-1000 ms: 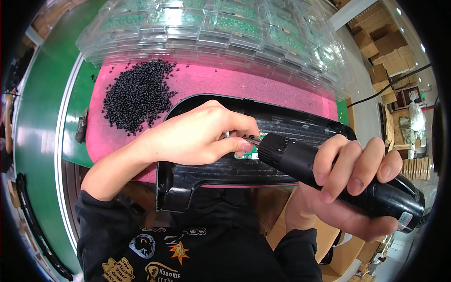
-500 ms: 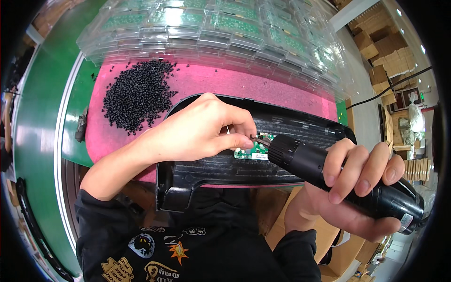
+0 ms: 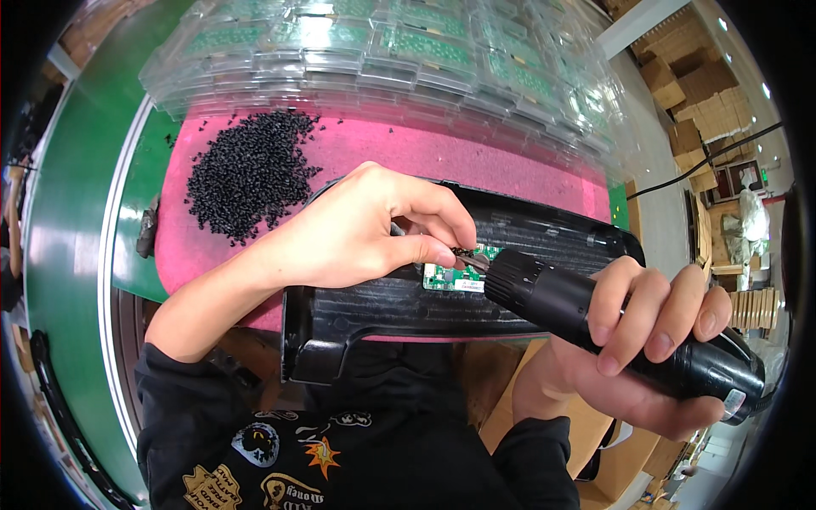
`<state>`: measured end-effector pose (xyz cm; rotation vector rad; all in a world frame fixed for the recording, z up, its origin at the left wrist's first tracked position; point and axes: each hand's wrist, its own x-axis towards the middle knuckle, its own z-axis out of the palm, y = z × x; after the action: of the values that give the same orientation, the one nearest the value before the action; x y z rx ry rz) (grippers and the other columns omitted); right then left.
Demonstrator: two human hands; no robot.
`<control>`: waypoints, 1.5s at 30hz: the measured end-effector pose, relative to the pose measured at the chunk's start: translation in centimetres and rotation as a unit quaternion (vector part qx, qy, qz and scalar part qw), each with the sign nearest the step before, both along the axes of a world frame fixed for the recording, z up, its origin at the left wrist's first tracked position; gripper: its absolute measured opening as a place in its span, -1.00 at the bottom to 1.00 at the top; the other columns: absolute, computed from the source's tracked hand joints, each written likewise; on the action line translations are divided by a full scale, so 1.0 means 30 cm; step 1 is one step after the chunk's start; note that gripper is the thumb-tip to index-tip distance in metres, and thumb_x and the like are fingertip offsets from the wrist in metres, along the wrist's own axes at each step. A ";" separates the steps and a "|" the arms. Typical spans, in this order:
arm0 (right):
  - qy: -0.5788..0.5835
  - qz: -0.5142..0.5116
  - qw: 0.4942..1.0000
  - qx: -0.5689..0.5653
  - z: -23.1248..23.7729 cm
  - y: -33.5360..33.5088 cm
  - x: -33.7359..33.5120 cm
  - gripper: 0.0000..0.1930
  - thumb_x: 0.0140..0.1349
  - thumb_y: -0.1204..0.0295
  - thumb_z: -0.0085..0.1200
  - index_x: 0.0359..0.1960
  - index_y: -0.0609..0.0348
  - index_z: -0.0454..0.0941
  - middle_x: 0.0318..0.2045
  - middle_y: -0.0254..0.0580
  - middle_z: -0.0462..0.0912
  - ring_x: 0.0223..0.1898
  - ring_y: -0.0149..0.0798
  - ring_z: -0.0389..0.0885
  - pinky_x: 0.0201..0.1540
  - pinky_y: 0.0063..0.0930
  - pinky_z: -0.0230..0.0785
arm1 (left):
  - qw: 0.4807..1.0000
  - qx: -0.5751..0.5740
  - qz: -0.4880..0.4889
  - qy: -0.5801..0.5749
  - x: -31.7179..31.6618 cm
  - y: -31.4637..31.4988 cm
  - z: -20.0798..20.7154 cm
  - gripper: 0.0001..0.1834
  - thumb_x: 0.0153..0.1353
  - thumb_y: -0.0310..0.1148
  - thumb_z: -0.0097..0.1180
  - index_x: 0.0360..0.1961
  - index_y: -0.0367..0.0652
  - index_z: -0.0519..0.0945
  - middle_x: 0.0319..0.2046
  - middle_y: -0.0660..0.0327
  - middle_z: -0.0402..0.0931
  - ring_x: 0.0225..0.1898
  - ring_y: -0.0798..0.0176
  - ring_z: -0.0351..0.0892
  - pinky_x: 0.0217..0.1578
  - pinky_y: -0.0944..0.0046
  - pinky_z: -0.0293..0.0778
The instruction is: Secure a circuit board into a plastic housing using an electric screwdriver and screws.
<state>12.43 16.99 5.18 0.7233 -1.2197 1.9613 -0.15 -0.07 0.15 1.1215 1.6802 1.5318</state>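
My right hand (image 3: 650, 361) wraps round a black electric screwdriver (image 3: 544, 293), tilted with its nose pointing left and its cable end at the lower right. Thumb and forefinger of my left hand (image 3: 361, 225) are pinched together on small black screws (image 3: 461, 252), right at the metal bit of the screwdriver. Just below this spot lies a green circuit board (image 3: 440, 276), partly hidden by my fingers and the tool. The board sits inside a long black plastic housing (image 3: 382, 310). Whether the bit touches a screw, I cannot tell.
A heap of black screws (image 3: 251, 174) lies on the pink mat (image 3: 365, 140), left of the housing. Behind it, clear plastic trays (image 3: 408, 64) with green boards are stacked. A green surface (image 3: 76, 255) runs along the left; cardboard boxes (image 3: 705, 110) stand at the right.
My left fingertips have shifted slightly right and down toward the screwdriver bit, and dark screws show more plainly between them. The right hand and screwdriver have barely moved.
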 end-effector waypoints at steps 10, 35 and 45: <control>0.006 -0.007 1.000 -0.007 -0.005 0.001 -0.007 -0.45 0.14 -0.02 0.24 -0.16 0.19 0.31 -0.46 -0.34 0.37 -0.72 -0.48 0.35 -0.55 -0.56 0.25 | 0.999 0.002 -0.003 0.048 -0.003 0.004 -0.004 -0.69 0.07 -0.67 0.27 -0.11 -0.29 0.69 -0.26 0.10 0.72 -0.22 0.26 0.74 -0.12 0.29 0.60; 0.014 -0.001 1.000 -0.002 -0.007 -0.006 -0.017 -0.46 0.12 -0.01 0.26 -0.18 0.18 0.33 -0.49 -0.35 0.38 -0.74 -0.50 0.37 -0.61 -0.60 0.27 | 0.997 0.022 -0.027 0.066 -0.011 0.000 -0.018 -0.65 0.09 -0.63 0.26 -0.05 -0.23 0.69 -0.15 0.05 0.71 -0.16 0.19 0.74 -0.06 0.26 0.61; -0.019 0.072 0.997 0.028 0.001 0.014 -0.053 -0.45 0.07 0.00 0.34 -0.23 0.14 0.32 -0.51 -0.32 0.45 -0.75 -0.50 0.43 -0.70 -0.63 0.30 | 0.993 0.023 -0.053 0.102 -0.014 -0.008 -0.032 -0.77 0.08 -0.67 0.21 -0.19 -0.32 0.66 -0.31 0.05 0.68 -0.28 0.11 0.66 -0.25 0.21 0.58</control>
<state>10.83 17.40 5.22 0.8266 -1.2811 2.0719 -0.57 -0.31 -0.81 1.4098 1.6927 1.4367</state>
